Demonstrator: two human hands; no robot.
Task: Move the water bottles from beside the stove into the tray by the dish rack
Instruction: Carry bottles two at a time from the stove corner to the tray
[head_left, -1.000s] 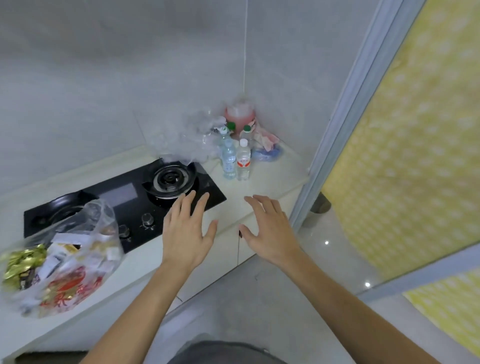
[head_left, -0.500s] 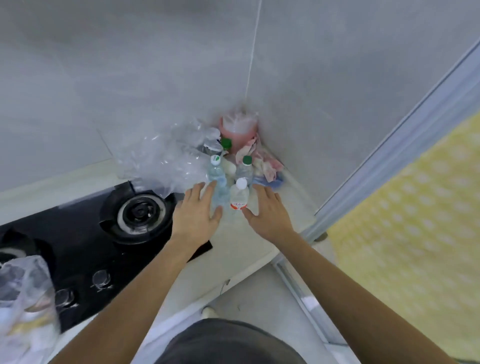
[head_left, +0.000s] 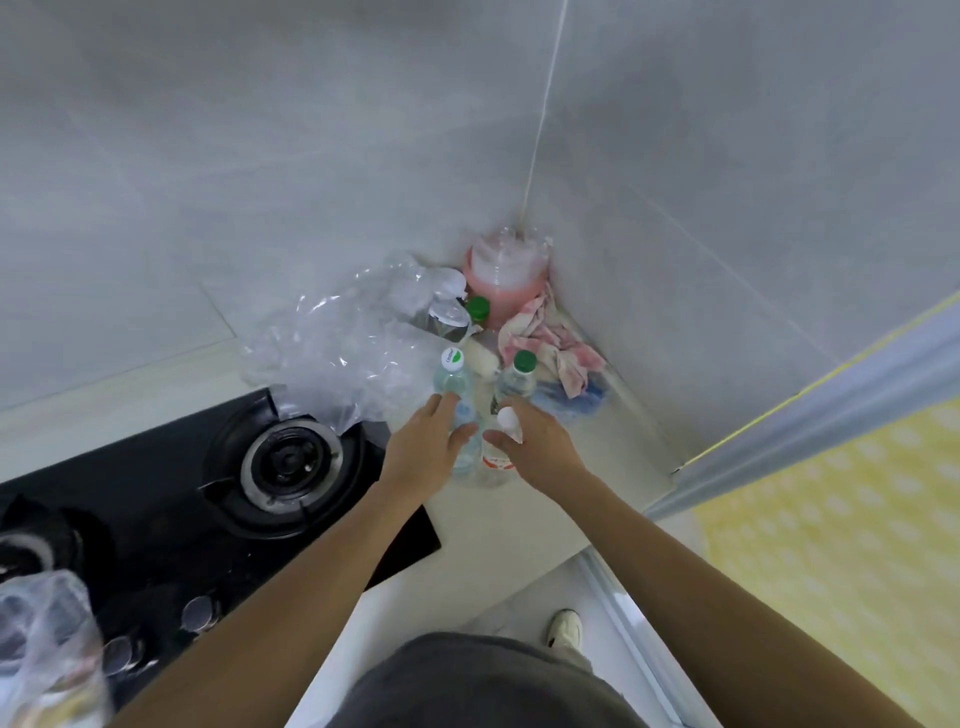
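A: Largest first: our bench (head_left: 597, 499) runs into a tiled corner, stove (head_left: 218, 514) on its left end. Crumpled clear plastic bag (head_left: 353, 353) sits between the burner and the corner, pink jug (head_left: 506, 280) jammed right in the corner, pink rag (head_left: 550, 343) beside it.

B: Bottles?

A: All still on the bench, just right of the stove, standing upright in a tight cluster. We count three clearly: a white-and-green-cap bottle (head_left: 453, 376), a green-cap bottle (head_left: 517, 382) behind, a white-cap bottle (head_left: 496, 457) nearest us. A further green cap shows by the jug; can't tell what it belongs to.

B: Hands?

A: Left hand (head_left: 423, 452) is curled around the white-and-green-cap bottle, thumb and fingers on its body. Right hand (head_left: 540, 447) is wrapped on the white-cap bottle just under the cap. Both closed on a bottle; lift not started, by our read.

B: Why one each?

A: Likely two per trip. Gripping high because they're packed close, so the sides are hard to reach.

B: Tray?

A: Not in view, nor the dish rack.
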